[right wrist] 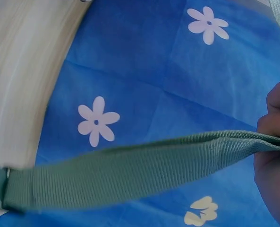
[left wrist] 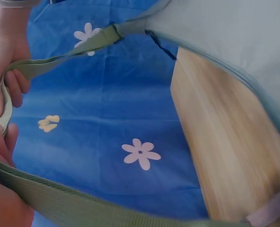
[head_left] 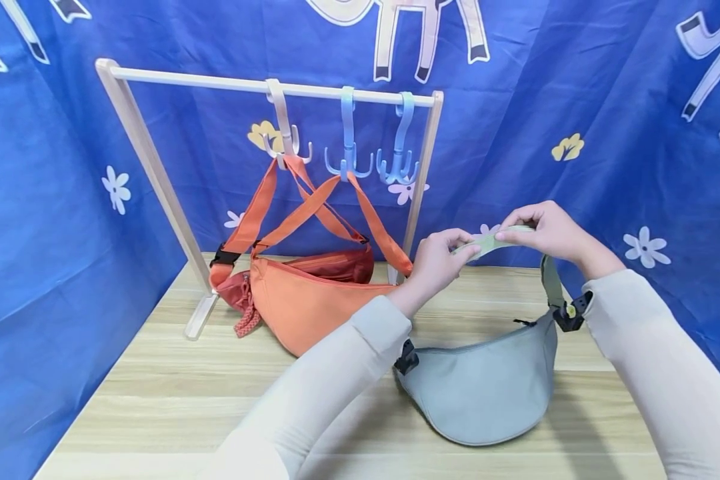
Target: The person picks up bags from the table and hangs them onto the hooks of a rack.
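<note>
A grey-green crescent bag (head_left: 486, 393) hangs by its strap in front of me, low over the tabletop. Both hands hold the light green strap (head_left: 486, 245) at its top, a short span of webbing between them. My left hand (head_left: 437, 263) pinches it between thumb and fingers. On the other side my right hand (head_left: 546, 230) grips it the same way. In the left wrist view the strap (left wrist: 83, 203) loops through both hands towards the bag (left wrist: 224, 33). The right wrist view shows the webbing (right wrist: 116, 175) running from the right hand (right wrist: 274, 156) to a buckle.
Behind my left arm stands a rack with a pale rail (head_left: 216, 81). An orange bag (head_left: 312, 307) hangs from a blue hook (head_left: 349, 147), a red bag (head_left: 348, 265) from a white hook (head_left: 285, 127). Another blue hook (head_left: 401, 150) hangs near the right post. A patterned blue cloth (head_left: 516, 133) surrounds the table.
</note>
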`<state>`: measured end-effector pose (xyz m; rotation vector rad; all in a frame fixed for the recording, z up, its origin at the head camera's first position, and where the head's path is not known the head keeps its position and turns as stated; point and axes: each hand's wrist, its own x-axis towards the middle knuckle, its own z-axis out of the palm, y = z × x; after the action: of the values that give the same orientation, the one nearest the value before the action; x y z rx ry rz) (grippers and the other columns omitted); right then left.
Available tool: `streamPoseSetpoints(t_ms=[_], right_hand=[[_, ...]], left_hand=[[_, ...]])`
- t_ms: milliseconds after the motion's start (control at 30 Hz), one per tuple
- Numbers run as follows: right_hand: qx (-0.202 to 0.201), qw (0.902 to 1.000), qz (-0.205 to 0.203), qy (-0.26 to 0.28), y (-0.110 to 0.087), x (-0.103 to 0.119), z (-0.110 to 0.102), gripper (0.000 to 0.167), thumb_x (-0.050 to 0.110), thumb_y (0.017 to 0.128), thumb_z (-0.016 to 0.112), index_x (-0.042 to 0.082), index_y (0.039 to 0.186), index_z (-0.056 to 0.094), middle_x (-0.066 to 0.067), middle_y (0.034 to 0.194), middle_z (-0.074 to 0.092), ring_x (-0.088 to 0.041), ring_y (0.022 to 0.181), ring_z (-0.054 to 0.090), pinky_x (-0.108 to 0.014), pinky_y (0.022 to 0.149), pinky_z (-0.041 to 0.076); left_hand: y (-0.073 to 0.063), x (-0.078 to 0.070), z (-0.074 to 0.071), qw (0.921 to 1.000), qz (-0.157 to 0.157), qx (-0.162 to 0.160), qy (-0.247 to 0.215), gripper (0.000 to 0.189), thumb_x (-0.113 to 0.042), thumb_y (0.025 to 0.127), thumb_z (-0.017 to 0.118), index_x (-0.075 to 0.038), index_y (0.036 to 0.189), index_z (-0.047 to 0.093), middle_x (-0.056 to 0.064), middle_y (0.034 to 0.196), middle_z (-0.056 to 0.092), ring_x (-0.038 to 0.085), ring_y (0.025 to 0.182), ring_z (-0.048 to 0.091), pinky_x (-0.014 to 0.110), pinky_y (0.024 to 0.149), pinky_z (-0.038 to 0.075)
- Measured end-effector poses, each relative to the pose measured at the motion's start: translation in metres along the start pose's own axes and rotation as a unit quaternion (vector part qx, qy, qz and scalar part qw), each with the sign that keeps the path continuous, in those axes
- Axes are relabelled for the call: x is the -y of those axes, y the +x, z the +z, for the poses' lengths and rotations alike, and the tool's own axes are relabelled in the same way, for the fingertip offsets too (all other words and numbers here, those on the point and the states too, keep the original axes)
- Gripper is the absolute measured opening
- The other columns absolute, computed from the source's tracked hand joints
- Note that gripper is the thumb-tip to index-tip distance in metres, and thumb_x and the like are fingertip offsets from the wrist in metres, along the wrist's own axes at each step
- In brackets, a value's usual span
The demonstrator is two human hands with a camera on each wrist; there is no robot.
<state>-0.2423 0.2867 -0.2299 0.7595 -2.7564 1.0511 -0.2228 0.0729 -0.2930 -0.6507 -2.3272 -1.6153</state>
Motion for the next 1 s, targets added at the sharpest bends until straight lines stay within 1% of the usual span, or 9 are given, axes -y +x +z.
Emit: streamPoseSetpoints(t_ms=[133,233,300,400,600,767,867,1000], right_hand=[[-0.012,0.9999,-0.006,0.0,0.001,0.005,-0.006,0.01,0.016,0.086,0.072,0.007,0.087,0.074,-0.01,0.072,0.065,-0.016,0.049,0.039,-0.029,0.049,0.036],[-0.018,0.9998,-0.012,0.0,0.002,0.007,-0.009,0.01,0.018,0.086,0.073,0.008,0.086,0.074,-0.012,0.071,0.064,-0.016,0.048,0.037,-0.03,0.047,0.034],[-0.02,0.9997,-0.014,0.001,0.004,0.009,-0.01,0.01,0.018,0.086,0.073,0.008,0.085,0.074,-0.012,0.071,0.064,-0.015,0.047,0.036,-0.03,0.046,0.034],[-0.024,0.9996,-0.013,0.002,0.006,0.012,-0.011,0.011,0.019,0.085,0.074,0.008,0.085,0.074,-0.012,0.07,0.064,-0.015,0.047,0.036,-0.03,0.046,0.033],[-0.031,0.9994,-0.013,-0.007,0.013,0.022,-0.01,0.014,0.022,0.085,0.074,0.008,0.086,0.074,-0.006,0.069,0.063,-0.016,0.049,0.038,-0.03,0.047,0.034],[-0.04,0.9987,-0.032,-0.004,0.023,0.03,-0.006,0.014,0.023,0.086,0.073,0.009,0.087,0.074,-0.008,0.073,0.066,-0.017,0.052,0.043,-0.028,0.049,0.037],[-0.049,0.9979,-0.041,-0.002,0.03,0.036,-0.002,0.013,0.021,0.086,0.072,0.007,0.087,0.074,-0.008,0.074,0.066,-0.016,0.054,0.045,-0.026,0.051,0.038],[-0.063,0.9968,-0.048,0.008,0.039,0.046,0.004,0.013,0.014,0.087,0.071,0.002,0.089,0.073,-0.012,0.074,0.065,-0.015,0.056,0.045,-0.025,0.055,0.038]], left_hand=[[0.005,-0.006,-0.001,0.9996,0.023,-0.014,0.009,0.013,-0.025,0.088,0.071,-0.013,0.094,0.073,-0.007,0.073,0.067,0.008,0.044,0.05,0.023,0.043,0.042],[0.008,-0.008,-0.003,0.999,0.035,-0.02,0.018,0.013,-0.024,0.087,0.071,-0.013,0.093,0.073,-0.006,0.078,0.07,0.008,0.051,0.052,0.021,0.046,0.041],[0.01,-0.009,-0.005,0.9988,0.039,-0.021,0.02,0.013,-0.023,0.087,0.071,-0.012,0.093,0.074,-0.005,0.08,0.071,0.011,0.055,0.053,0.021,0.048,0.041],[0.013,-0.011,-0.01,0.9987,0.044,-0.02,0.015,0.012,-0.022,0.088,0.071,-0.012,0.093,0.074,-0.004,0.081,0.071,0.012,0.058,0.053,0.021,0.049,0.039],[0.017,-0.015,-0.023,0.9988,0.034,-0.029,0.017,0.011,-0.023,0.087,0.071,-0.013,0.091,0.074,-0.007,0.076,0.068,0.011,0.056,0.05,0.022,0.048,0.037],[0.022,-0.015,-0.037,0.9983,0.033,-0.043,0.021,0.011,-0.023,0.087,0.071,-0.013,0.092,0.074,-0.006,0.076,0.068,0.011,0.058,0.05,0.023,0.051,0.037],[0.025,-0.015,-0.047,0.998,0.034,-0.049,0.022,0.013,-0.024,0.088,0.071,-0.012,0.093,0.074,-0.005,0.079,0.069,0.011,0.063,0.053,0.023,0.054,0.04],[0.029,-0.014,-0.06,0.9977,0.038,-0.054,0.017,0.014,-0.023,0.089,0.069,-0.011,0.094,0.074,-0.003,0.084,0.07,0.011,0.07,0.059,0.022,0.057,0.044]])
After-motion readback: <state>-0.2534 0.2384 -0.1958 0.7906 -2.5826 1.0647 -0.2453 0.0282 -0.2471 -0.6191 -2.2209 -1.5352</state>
